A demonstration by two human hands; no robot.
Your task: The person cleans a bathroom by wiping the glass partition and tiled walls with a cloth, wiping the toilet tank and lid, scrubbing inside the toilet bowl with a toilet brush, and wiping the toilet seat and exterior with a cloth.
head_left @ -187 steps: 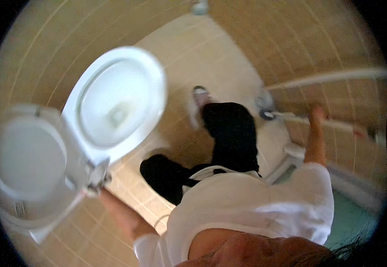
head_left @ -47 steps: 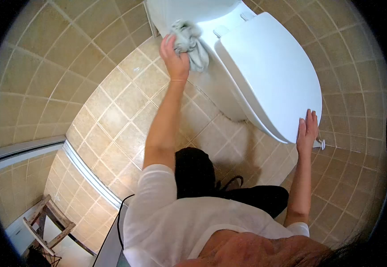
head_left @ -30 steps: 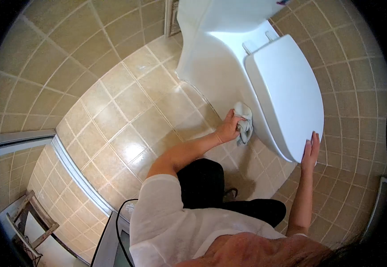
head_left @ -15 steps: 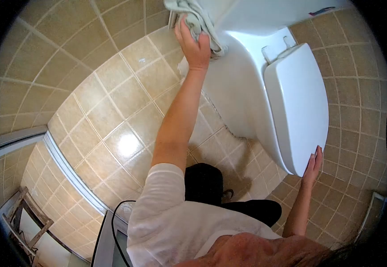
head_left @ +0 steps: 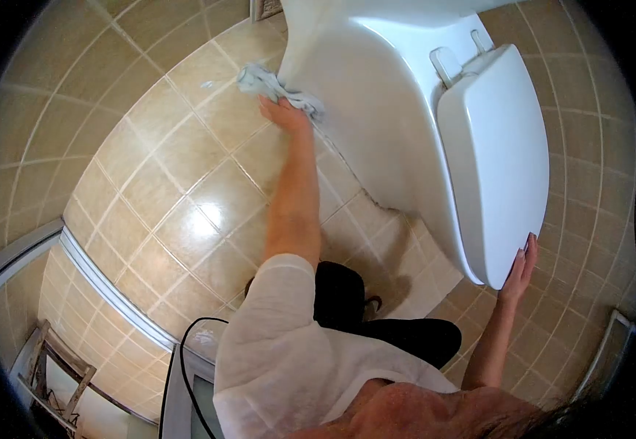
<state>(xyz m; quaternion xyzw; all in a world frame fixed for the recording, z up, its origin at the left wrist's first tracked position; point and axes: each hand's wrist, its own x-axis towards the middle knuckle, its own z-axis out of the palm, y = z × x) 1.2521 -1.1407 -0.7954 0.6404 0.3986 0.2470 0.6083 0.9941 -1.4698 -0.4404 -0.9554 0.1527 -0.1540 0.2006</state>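
A crumpled pale grey-green cloth (head_left: 263, 82) is in my left hand (head_left: 286, 115), low down at the rear foot of the white toilet (head_left: 362, 110), beside the floor tiles. The fingers are partly covered by the cloth. My right hand (head_left: 519, 274) rests against the front edge of the closed toilet lid (head_left: 504, 161), fingers stretched along its rim, holding nothing. The toilet's base meets the floor along an uneven seam.
Beige tiles cover the floor (head_left: 208, 175) and walls. A metal door track (head_left: 113, 289) crosses at the left, with a wooden stool (head_left: 58, 366) beyond it. A black cable (head_left: 182, 358) loops near my left sleeve. A metal-edged frame (head_left: 610, 351) stands at the lower right.
The cloth and my left hand have moved from the upper side of the toilet down to its rear base. Earlier they were under the bowl. My right hand stays at the lid's front.
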